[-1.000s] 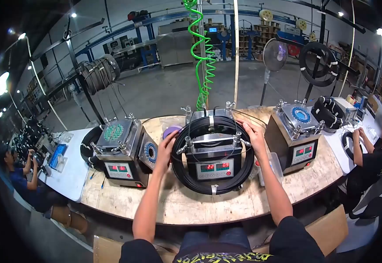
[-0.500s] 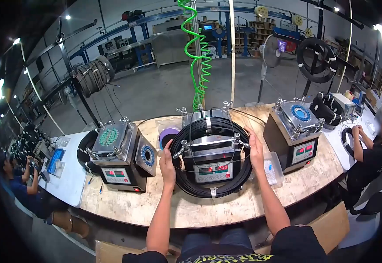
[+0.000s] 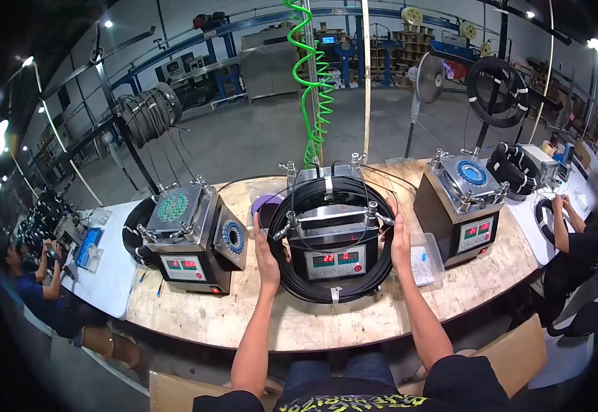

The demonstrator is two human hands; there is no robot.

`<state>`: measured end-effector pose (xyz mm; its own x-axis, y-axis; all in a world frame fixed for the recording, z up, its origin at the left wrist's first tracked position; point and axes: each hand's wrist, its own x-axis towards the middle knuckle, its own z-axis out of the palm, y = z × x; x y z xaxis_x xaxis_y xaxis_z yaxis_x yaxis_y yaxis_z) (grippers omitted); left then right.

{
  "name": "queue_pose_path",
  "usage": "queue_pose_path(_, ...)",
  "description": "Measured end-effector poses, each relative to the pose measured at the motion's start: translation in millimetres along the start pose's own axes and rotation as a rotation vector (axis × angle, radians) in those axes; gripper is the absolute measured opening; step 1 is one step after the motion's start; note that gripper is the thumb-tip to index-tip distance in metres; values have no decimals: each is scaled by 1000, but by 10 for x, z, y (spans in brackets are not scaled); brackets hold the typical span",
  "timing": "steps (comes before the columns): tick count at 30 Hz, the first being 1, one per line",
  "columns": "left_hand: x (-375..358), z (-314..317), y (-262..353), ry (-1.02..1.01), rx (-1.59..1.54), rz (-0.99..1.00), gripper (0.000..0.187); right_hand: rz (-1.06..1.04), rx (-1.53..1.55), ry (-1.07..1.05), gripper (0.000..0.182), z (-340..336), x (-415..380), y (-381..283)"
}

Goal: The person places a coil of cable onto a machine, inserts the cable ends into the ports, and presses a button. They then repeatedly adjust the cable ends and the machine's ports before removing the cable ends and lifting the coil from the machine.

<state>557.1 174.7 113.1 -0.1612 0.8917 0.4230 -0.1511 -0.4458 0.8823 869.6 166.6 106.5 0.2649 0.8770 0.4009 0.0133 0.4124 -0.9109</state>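
Although it stands well apart from the left hand (image 3: 267, 259), the left machine (image 3: 218, 273) carries a blue-ringed plate (image 3: 232, 237) on the side facing that hand; a wide leftward swing of the coil could strike it. Purple roll (image 3: 263, 202): just beyond the left fingertips, liable to be nudged should that hand push forward. Left hand: fingers straight, palm along the coil's left side, bracing it. Black cable coil (image 3: 374, 280): held between both hands, tilted up, bound with white tape; whether its lower edge bears on the bench cannot be told. Uneven pressure could let it slip or twist. Middle machine (image 3: 335, 265): seen through the ring, between the hands; its clamp (image 3: 371, 210), nearer the right hand, could snag a loose strand if the coil is pulled sharply. Right hand (image 3: 400, 246): fingers straight, palm along the coil's right side, matching the left. Clear box (image 3: 428, 264): just beside the right wrist, open to a knock from a dropped forearm. Right machine (image 3: 443, 206): farther right, apart from that hand, less exposed.
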Motion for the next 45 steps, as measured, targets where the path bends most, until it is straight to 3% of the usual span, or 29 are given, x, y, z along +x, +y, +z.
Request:
queue_pose_path(5, -64, -55, -136, 28, 13, -78, 65, -181, -113, 88, 56, 72, -96, -10)
queue_pose_path(11, -77, -22, -107, 20, 129, 47, 68, 63, -43, 108, 49, 80, -246, -22)
queue_pose_path(14, -77, -18, -118, 9, 77, 73, 65, -263, -283, 171, 48, 43, -126, 157)
queue_pose_path(16, -80, -8, -125, 19, 85, 59, 62, -125, -309, 122, 47, 6, -117, -20)
queue_pose_path(20, -38, -154, -379, 48, 168, 56, 58, -197, -187, -33, 48, -31, -49, -254)
queue_pose_path(23, -97, 11, -16, 24, 62, 16, 57, -114, -32, -112, 50, -141, 3, -190)
queue_pose_path(29, 73, -97, -124, 44, 486, 393, 51, -121, 20, -156, 52, -245, 35, -180)
queue_pose_path(32, 25, -110, -24, -3, 422, 309, 54, -45, 126, -181, 53, -304, -19, -201)
queue_pose_path(35, -77, -10, 46, -49, 657, 453, 58, -25, 115, -204, 53, -267, -12, -353)
queue_pose_path(39, -65, 32, 69, -7, 601, 369, 58, -130, -18, -167, 51, -212, 45, -227)
queue_pose_path(42, 26, -2, 64, -12, 555, 391, 60, -93, -86, -195, 49, -244, 76, -232)
queue_pose_path(45, -15, 26, 129, -37, 427, 67, 60, -143, -101, -179, 48, -216, 90, -171)
